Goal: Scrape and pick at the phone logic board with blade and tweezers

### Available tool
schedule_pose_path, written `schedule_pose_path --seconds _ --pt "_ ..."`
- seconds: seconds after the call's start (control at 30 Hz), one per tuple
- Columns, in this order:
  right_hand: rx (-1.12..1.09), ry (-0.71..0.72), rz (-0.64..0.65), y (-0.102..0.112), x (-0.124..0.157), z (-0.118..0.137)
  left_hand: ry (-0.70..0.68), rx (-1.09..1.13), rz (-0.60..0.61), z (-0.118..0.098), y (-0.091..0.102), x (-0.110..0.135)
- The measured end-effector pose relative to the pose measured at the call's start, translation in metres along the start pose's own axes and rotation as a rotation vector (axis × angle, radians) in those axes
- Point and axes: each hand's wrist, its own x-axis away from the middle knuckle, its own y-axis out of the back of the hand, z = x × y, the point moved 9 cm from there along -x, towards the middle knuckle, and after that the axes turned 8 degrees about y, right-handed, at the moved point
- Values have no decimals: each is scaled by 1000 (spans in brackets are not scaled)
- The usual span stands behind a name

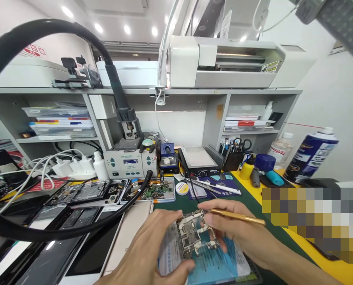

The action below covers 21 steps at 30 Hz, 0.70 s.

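My left hand (148,245) grips a small phone circuit board (194,233) by its left edge, thumb and fingers closed on it. My right hand (238,233) steadies the board's right side and holds a thin gold-coloured tool (241,216) whose tip meets the board's top edge. The board hovers over a blue-and-white plastic packet (214,265) lying on the green mat (176,208).
A hot-air rework station (128,162) with a thick black hose (39,35) stands behind. Opened phones (87,194), a parts tray (155,190), a heating plate (198,160), tweezers (218,188), a spray can (311,154), bottles and a tool cup lie around. A pixelated patch covers the right.
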Motion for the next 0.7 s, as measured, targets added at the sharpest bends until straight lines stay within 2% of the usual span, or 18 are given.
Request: schedule_pose_path --seconds 0.17,0.27,0.37,0.5,0.7 --pt "-30 95 -77 9 -4 9 174 287 6 3 4 -1" --pt "-30 138 -144 17 -7 13 291 561 99 -2 -2 -6" --pt "-29 120 -180 20 -10 8 372 807 210 -5 -11 -12" --pt "-5 64 -173 19 -15 0 409 1004 303 -1 -17 -15" --pt "60 30 -158 16 -10 4 368 1134 419 -9 -18 -10"
